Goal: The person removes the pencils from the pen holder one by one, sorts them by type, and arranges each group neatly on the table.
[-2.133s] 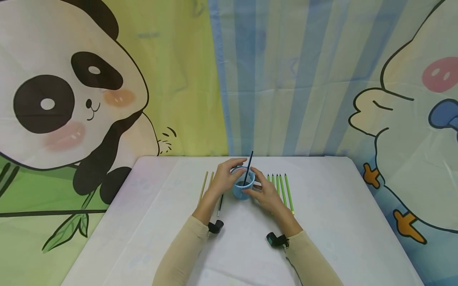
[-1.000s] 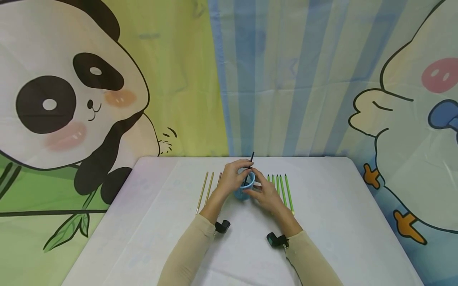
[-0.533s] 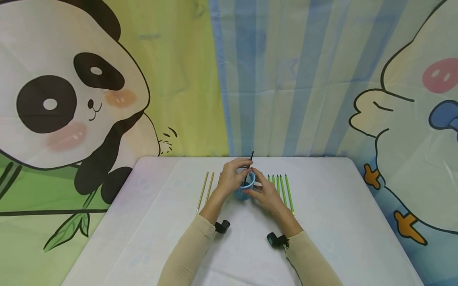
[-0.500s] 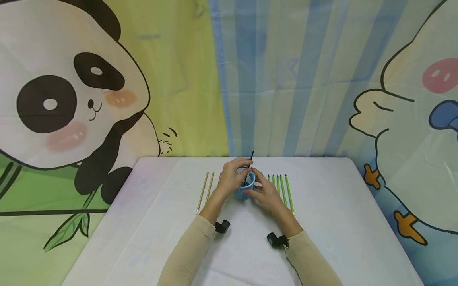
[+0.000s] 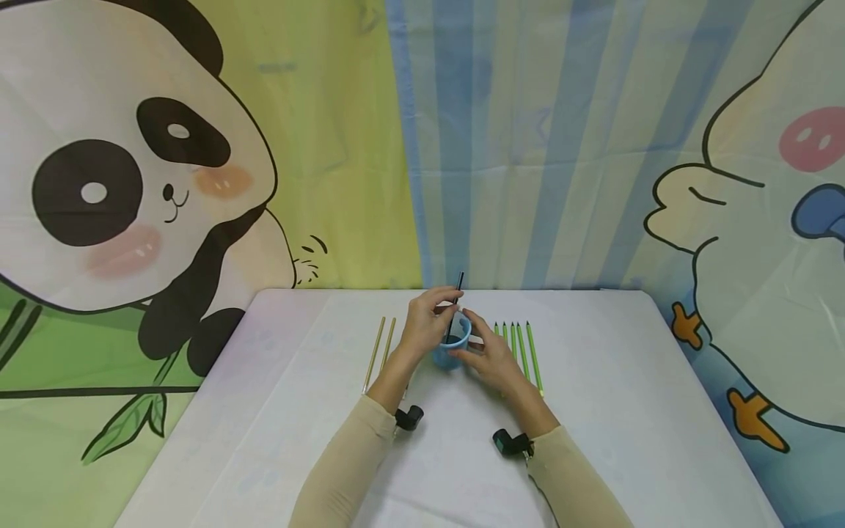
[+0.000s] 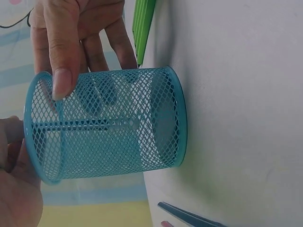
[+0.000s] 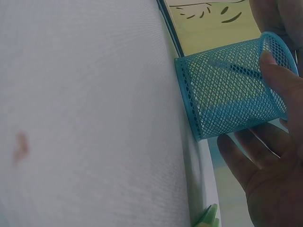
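Note:
A blue mesh pen holder point(image 5: 449, 359) stands upright near the middle of the white table. My right hand point(image 5: 491, 359) holds it from the right, thumb at the rim and fingers spread along the far side in the right wrist view. Over its opening my left hand point(image 5: 422, 323) pinches a black pen-like stick point(image 5: 460, 280), whose lower part is inside the holder. Through the mesh point(image 6: 109, 151) in the left wrist view, that stick shows with a pale lower tip. Its exact kind is unclear.
Several green pencils point(image 5: 533, 359) lie in a row right of the holder. Gold slender sticks point(image 5: 374, 352) lie to the left, partly hidden by my left arm. A dark stick point(image 6: 189, 216) lies on the table point(image 6: 236, 118) in the left wrist view. Printed curtains hang behind.
My left hand moved right over the holder, then slightly back left. The black stick's top end now sits a little higher and further left. The right hand has stayed on the holder.

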### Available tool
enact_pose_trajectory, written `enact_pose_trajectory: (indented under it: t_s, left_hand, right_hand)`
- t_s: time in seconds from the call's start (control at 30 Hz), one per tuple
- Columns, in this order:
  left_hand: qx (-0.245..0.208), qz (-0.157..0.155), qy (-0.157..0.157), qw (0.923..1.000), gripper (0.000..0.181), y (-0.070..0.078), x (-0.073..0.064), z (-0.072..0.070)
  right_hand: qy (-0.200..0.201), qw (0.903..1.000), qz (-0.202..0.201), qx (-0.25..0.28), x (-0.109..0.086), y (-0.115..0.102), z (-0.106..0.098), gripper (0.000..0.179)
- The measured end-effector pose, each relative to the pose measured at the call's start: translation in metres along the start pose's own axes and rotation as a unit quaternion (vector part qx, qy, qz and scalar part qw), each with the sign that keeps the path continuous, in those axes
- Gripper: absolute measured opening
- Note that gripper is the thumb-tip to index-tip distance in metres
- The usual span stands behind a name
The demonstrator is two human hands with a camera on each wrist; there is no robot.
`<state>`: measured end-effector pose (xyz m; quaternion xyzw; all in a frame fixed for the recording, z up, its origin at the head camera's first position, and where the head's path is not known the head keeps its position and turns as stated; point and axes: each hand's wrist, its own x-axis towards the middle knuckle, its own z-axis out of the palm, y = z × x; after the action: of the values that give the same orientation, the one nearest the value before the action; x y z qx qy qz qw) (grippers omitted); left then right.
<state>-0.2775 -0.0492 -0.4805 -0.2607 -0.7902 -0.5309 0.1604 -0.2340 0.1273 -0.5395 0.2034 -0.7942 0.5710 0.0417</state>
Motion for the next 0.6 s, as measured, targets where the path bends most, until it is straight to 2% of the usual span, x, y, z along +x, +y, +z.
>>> enact_pose_trajectory:
  t_s: [0.13,0.4,0.6]
  left_hand:
    - [-0.011,0.017,0.011,0.9997,0.026,0.001,0.000,-0.002]
    - [-0.036,0.051,0.058,0.9964,0.024,0.004,-0.001,-0.006]
    - [-0.054,0.054,0.094,0.9926,0.025,0.021,0.000,-0.016]
  right_hand:
    - [0.001,1.0000,0.004,-0.007,0.000,0.000,0.000,0.086]
    - [0.001,0.9999,0.011,-0.012,0.000,-0.001,0.000,0.086]
    - [0.001,0.9998,0.012,-0.017,-0.001,-0.002,-0.001,0.087]
